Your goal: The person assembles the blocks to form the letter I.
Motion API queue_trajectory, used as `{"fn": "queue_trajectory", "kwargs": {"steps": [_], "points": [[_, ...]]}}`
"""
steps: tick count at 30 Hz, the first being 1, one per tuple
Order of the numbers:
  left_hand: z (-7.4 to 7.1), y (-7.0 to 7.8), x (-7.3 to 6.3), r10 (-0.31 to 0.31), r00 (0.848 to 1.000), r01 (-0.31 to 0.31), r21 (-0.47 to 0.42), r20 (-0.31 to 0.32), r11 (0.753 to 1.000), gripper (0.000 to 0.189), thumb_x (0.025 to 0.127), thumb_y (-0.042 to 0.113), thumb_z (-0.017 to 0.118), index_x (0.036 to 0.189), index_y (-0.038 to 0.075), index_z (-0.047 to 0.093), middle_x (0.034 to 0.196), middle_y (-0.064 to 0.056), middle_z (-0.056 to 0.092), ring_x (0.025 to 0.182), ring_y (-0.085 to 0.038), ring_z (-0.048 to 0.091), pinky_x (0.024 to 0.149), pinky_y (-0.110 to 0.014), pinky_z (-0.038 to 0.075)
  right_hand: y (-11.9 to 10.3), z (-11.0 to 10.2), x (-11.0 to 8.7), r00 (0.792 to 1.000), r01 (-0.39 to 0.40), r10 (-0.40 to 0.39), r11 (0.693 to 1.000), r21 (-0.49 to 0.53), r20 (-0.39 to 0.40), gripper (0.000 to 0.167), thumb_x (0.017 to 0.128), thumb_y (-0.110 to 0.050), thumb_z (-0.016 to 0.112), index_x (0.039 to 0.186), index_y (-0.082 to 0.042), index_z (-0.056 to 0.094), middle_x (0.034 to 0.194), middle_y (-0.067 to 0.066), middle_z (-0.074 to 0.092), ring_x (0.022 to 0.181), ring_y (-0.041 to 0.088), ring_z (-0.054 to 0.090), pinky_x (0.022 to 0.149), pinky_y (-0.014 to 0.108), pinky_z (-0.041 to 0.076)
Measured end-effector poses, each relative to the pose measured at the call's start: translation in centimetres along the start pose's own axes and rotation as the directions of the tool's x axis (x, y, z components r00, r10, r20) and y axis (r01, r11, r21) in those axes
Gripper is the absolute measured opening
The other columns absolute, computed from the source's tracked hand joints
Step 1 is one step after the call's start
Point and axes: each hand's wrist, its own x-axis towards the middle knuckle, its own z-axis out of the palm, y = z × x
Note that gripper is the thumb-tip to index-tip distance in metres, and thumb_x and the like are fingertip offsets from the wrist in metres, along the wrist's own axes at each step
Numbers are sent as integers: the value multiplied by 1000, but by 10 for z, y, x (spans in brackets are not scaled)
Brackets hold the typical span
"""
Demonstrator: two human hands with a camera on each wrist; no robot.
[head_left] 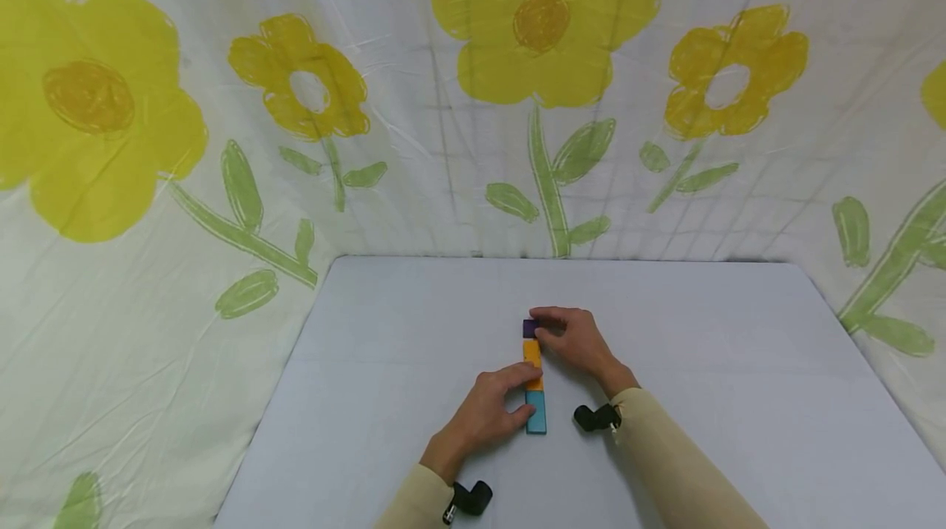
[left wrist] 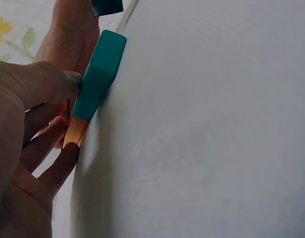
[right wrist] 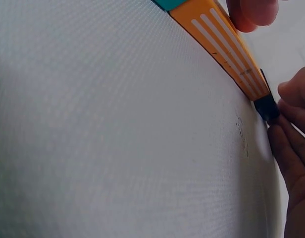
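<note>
A teal block, an orange block with white stripes and a small dark purple block lie in a line on the white table. My left hand reaches in from the left. Its thumb touches the teal block, while a fingertip rests on the orange block. At the far end, my right hand pinches the purple block between thumb and fingers. The right wrist view shows that dark block right at the end of the striped orange block.
Black wrist devices sit on both cuffs close above the tabletop. Behind the table's far edge hangs a white cloth printed with yellow flowers. Beige sleeves cover both forearms.
</note>
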Motion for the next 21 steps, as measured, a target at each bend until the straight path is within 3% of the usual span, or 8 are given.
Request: {"fn": "queue_trajectory", "kwargs": {"steps": [9, 21], "points": [[-1, 3, 0, -29, 1000, 29, -18, 6, 999, 53, 95, 6, 85, 146, 5, 69, 151, -7, 69, 140, -21, 67, 121, -38, 53, -1, 0, -2, 1000, -4, 4, 1000, 17, 3, 36, 100, -14, 79, 136, -12, 78, 133, 6, 80, 129, 29, 74, 115, 56, 56], [0, 4, 0, -12, 1000, 12, -28, -2, 1000, 50, 96, 5, 83, 144, 4, 69, 150, -7, 70, 139, -22, 68, 120, -37, 54, 0, 1, -1, 1000, 7, -7, 1000, 21, -8, 34, 101, -15, 78, 134, -10, 79, 132, 6, 80, 127, 29, 75, 114, 55, 57]]}}
